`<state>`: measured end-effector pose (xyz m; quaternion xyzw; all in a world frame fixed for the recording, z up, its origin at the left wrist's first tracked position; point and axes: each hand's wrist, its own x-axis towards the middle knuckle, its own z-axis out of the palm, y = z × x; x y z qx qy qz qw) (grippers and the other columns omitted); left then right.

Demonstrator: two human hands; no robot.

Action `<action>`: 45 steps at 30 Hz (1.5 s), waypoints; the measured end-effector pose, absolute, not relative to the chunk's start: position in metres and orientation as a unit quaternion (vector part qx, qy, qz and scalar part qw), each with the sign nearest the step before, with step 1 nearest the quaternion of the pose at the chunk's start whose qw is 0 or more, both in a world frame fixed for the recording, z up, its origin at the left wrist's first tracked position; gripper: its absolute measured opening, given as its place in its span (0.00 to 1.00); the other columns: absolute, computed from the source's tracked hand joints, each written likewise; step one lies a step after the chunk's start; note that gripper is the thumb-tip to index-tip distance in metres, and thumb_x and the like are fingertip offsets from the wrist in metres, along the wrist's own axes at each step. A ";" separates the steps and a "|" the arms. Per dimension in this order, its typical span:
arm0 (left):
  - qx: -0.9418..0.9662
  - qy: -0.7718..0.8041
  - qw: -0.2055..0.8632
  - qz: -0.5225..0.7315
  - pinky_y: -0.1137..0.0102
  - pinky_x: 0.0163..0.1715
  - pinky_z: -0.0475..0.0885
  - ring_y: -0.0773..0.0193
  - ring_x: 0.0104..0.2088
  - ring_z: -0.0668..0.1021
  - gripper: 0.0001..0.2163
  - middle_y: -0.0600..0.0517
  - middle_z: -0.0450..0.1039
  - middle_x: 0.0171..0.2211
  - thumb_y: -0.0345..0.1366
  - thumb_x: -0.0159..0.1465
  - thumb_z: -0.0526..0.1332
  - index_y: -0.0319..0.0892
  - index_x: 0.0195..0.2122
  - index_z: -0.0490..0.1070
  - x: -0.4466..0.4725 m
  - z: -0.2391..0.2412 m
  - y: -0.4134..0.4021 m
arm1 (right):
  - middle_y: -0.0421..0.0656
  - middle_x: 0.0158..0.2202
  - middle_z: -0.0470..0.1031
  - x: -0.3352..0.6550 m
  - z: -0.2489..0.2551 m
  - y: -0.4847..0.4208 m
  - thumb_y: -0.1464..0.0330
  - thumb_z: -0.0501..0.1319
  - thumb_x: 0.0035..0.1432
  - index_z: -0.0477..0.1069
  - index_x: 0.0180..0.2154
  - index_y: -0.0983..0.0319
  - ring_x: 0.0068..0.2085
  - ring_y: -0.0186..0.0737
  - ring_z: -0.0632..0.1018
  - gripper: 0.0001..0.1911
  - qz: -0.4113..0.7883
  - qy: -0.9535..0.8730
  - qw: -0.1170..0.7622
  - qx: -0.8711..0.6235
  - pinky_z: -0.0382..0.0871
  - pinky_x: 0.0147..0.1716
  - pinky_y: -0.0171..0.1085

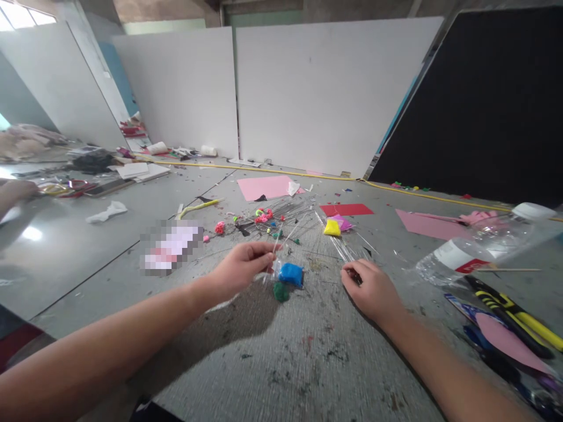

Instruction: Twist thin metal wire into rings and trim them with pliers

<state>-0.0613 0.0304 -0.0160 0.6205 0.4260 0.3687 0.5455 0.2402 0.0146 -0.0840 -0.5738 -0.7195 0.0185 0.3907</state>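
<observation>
My left hand (244,264) hovers over the grey table (308,363), its fingers pinched on a thin clear wrapper that holds a lump of blue clay (291,274). A small dark green clay ball (280,291) lies just below it. My right hand (372,288) rests on the table to the right, fingers curled, touching the ends of clear plastic strips (341,243). Whether it grips them I cannot tell. A yellow clay packet (332,227) lies further back.
A heap of thin wires and small coloured clay bits (268,218) lies ahead. Pink paper sheets (266,187), a red sheet (346,209), a plastic bottle (479,243) on its side and a yellow-black tool (514,316) lie around. Another person's hand (15,192) shows at far left.
</observation>
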 end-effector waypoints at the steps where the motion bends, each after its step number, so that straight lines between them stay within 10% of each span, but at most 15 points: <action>1: 0.600 0.419 0.568 0.376 0.69 0.37 0.71 0.66 0.32 0.75 0.14 0.51 0.75 0.32 0.38 0.65 0.64 0.39 0.49 0.78 -0.055 -0.021 0.023 | 0.46 0.28 0.75 0.239 -0.082 0.013 0.63 0.56 0.60 0.70 0.28 0.59 0.32 0.46 0.76 0.10 0.017 -0.718 0.398 -0.570 0.68 0.35 0.43; 10: 0.659 0.361 0.525 0.400 0.63 0.43 0.73 0.60 0.39 0.77 0.09 0.46 0.77 0.39 0.39 0.69 0.60 0.40 0.43 0.77 -0.027 -0.037 -0.017 | 0.43 0.35 0.77 0.167 -0.043 -0.042 0.64 0.56 0.70 0.74 0.47 0.60 0.35 0.38 0.78 0.10 0.158 -0.738 0.522 -0.398 0.74 0.33 0.35; 35: 0.853 0.249 0.335 0.313 0.68 0.41 0.75 0.63 0.38 0.81 0.07 0.48 0.81 0.37 0.32 0.71 0.58 0.40 0.39 0.75 -0.033 -0.038 -0.020 | 0.44 0.37 0.76 0.158 -0.047 -0.060 0.73 0.60 0.67 0.74 0.43 0.60 0.38 0.38 0.79 0.06 0.129 -0.775 0.494 -0.373 0.77 0.39 0.38; 45: 0.853 0.231 0.334 0.327 0.67 0.41 0.76 0.61 0.39 0.82 0.07 0.46 0.82 0.38 0.34 0.71 0.60 0.40 0.42 0.78 -0.032 -0.043 -0.018 | 0.39 0.39 0.82 0.162 -0.023 -0.061 0.75 0.62 0.66 0.68 0.58 0.52 0.37 0.36 0.83 0.22 0.083 -0.758 0.536 -0.362 0.80 0.40 0.38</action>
